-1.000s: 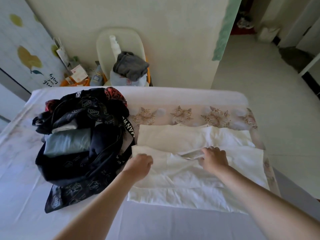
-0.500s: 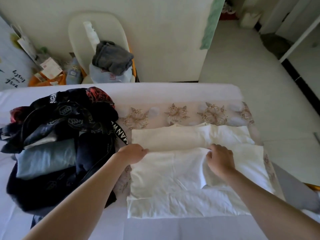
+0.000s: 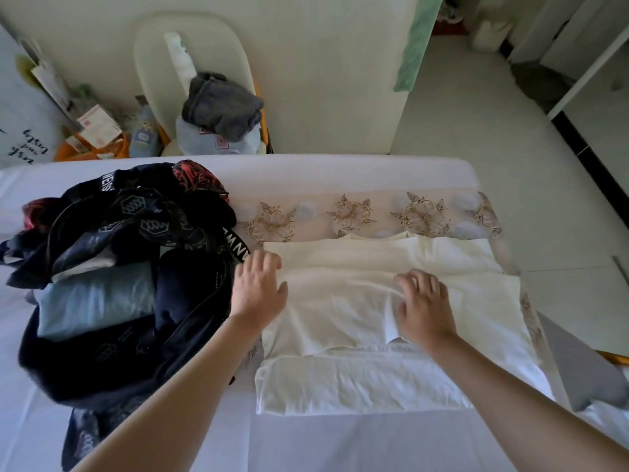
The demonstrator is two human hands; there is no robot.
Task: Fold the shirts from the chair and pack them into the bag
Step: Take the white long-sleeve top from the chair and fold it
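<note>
Head view: pressed shirt [image 3: 340, 311] flat with left hand [image 3: 259, 288] and right hand [image 3: 426, 303], fingers spread, gripping nothing. Looked soft, light; best pinched at 3 and 9 o'clock edges.

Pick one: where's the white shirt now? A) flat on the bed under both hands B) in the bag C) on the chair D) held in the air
A: the white shirt lies spread on the bed, left hand and right hand resting open on it.
</note>
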